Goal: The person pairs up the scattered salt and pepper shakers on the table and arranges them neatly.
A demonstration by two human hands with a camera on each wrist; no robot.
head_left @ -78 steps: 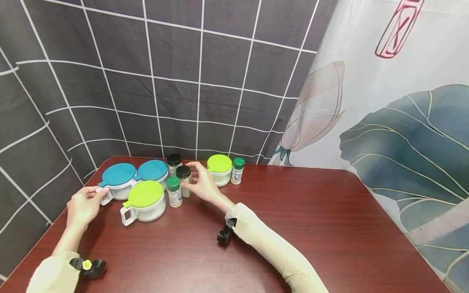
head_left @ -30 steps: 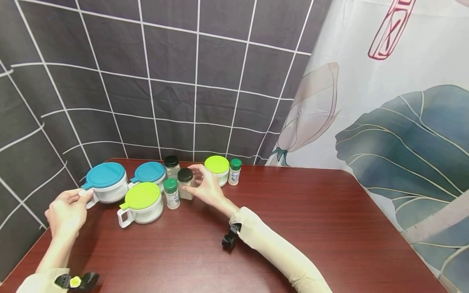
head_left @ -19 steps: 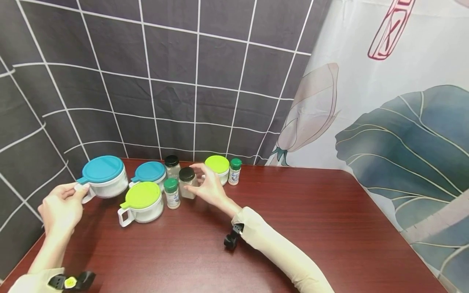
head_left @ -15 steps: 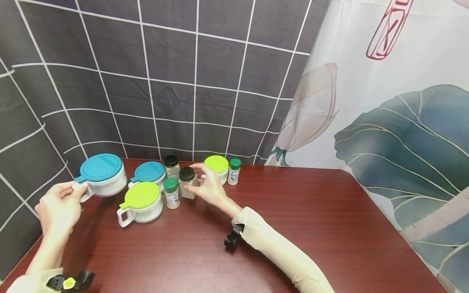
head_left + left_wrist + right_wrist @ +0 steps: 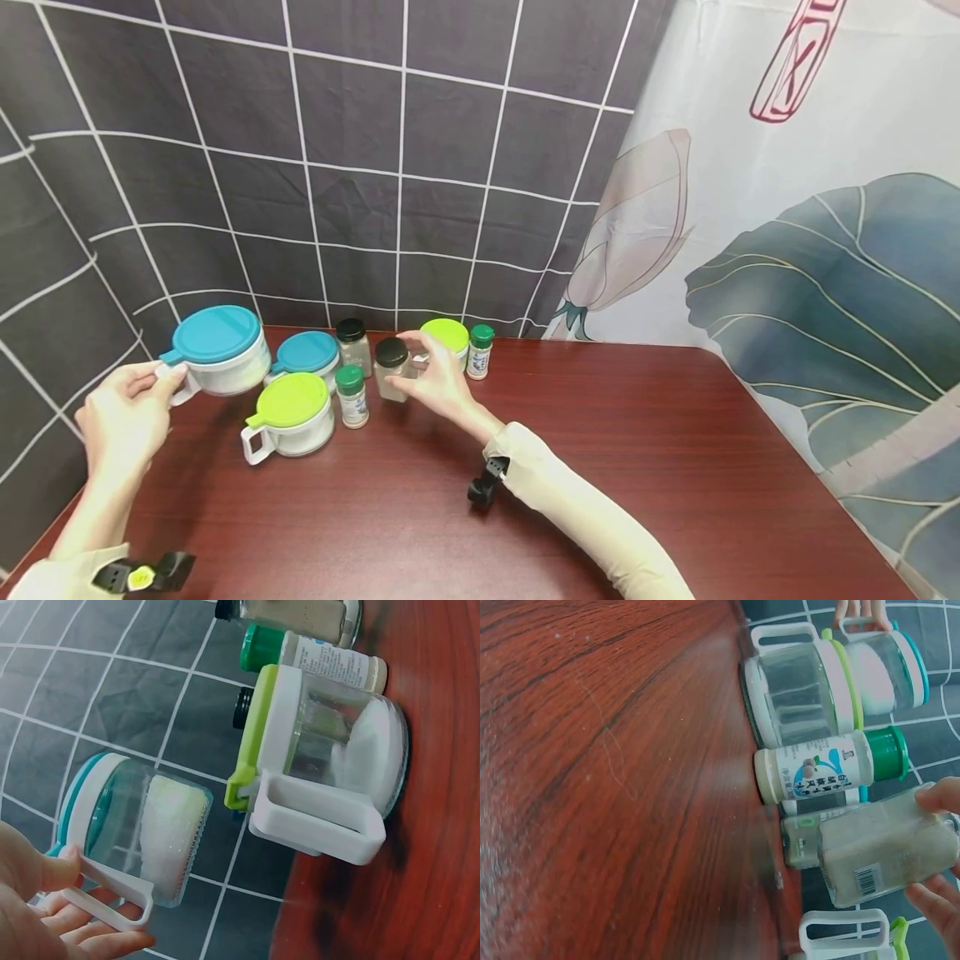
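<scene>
My left hand grips the white handle of a blue-lidded clear seasoning jar; in the left wrist view white contents show inside, and the jar hangs above the table. My right hand pinches a square spice jar with a black cap between thumb and fingers; pale powder fills it, and it sits tilted in the right wrist view. Just left of that jar stands a green-capped shaker. A lime-lidded seasoning jar with a handle is between the hands.
Behind stand a second blue-lidded jar and another black-capped jar. Right of my right hand are another lime-lidded jar, partly hidden, and a second green-capped shaker. A grey grid-patterned curtain hangs behind the reddish-brown table.
My left hand has taken the blue-lidded jar leftward and lifted it from the table. My right hand has shifted slightly right with the black-capped jar, widening its gap from the green-capped shaker.
</scene>
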